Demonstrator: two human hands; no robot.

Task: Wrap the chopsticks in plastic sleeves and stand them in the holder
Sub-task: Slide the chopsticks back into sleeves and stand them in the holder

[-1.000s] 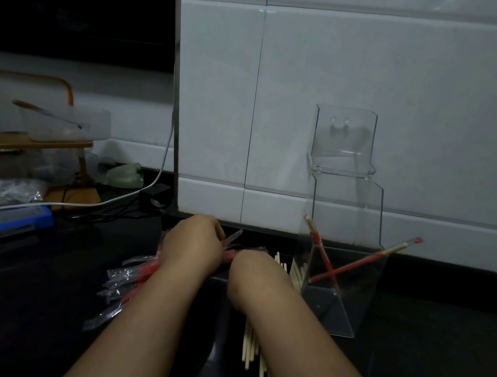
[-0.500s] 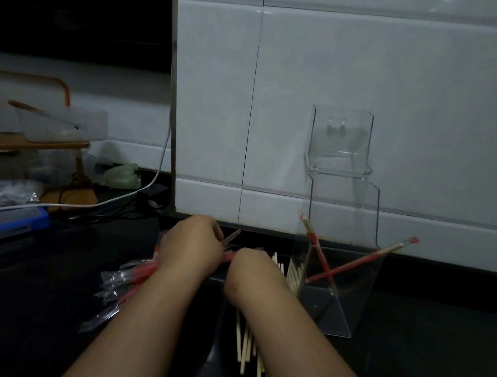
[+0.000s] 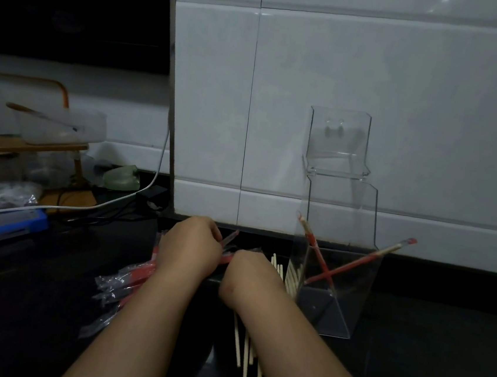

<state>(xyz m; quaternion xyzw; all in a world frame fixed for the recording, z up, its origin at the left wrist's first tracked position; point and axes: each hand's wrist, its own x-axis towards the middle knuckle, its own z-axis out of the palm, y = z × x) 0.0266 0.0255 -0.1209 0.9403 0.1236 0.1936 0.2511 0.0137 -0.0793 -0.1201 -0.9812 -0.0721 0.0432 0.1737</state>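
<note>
one clear holder (image 3: 334, 289) at 3 o'clock of the hands, with two wrapped chopsticks (image 3: 352, 265) crossed inside, leaning on its walls. two hands side by side: left hand (image 3: 188, 249) fingers curled round one sleeve (image 3: 230, 237); right hand (image 3: 251, 270) knuckles up, fingers hidden, cannot tell its grip. bare chopsticks (image 3: 246, 357) at 6 o'clock under the right forearm, count unclear. loose sleeve pile (image 3: 127, 280) at 8 o'clock. black counter (image 3: 437, 361); white tiled wall (image 3: 405, 82) at 12 o'clock.
</note>
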